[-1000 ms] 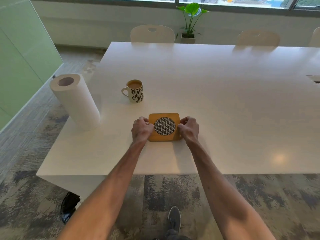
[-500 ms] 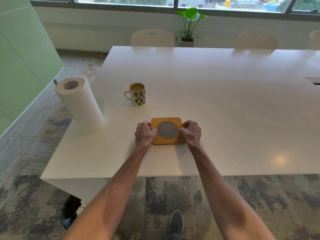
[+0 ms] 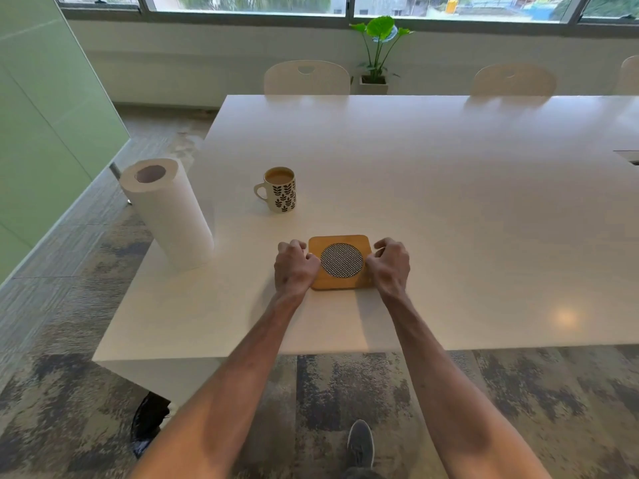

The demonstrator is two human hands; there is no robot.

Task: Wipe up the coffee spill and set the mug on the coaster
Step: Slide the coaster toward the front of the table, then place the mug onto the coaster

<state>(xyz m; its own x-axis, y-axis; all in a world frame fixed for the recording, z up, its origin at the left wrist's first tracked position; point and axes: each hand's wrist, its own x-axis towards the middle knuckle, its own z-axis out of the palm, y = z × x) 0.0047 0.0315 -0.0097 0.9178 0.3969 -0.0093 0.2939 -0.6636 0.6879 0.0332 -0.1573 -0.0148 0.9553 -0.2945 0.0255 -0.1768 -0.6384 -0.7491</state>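
A square wooden coaster point(image 3: 340, 240) with a round woven centre lies flat on the white table point(image 3: 449, 209), near its front edge. My left hand point(image 3: 294, 269) grips the coaster's left edge with curled fingers. My right hand point(image 3: 390, 266) is curled at its right edge, fingertips touching it. A white mug point(image 3: 280, 193) with a black leaf pattern, full of milky coffee, stands upright behind and left of the coaster, handle to the left. No spill shows on the table.
A tall roll of paper towel point(image 3: 169, 216) stands at the table's left front corner. White chairs point(image 3: 307, 77) line the far side, with a potted plant point(image 3: 375, 46) by the window. A green glass partition point(image 3: 52, 115) runs on the left.
Both hands stay on the coaster's sides and the coaster keeps its place on the table. My head has tilted up a little, so everything sits lower in view.
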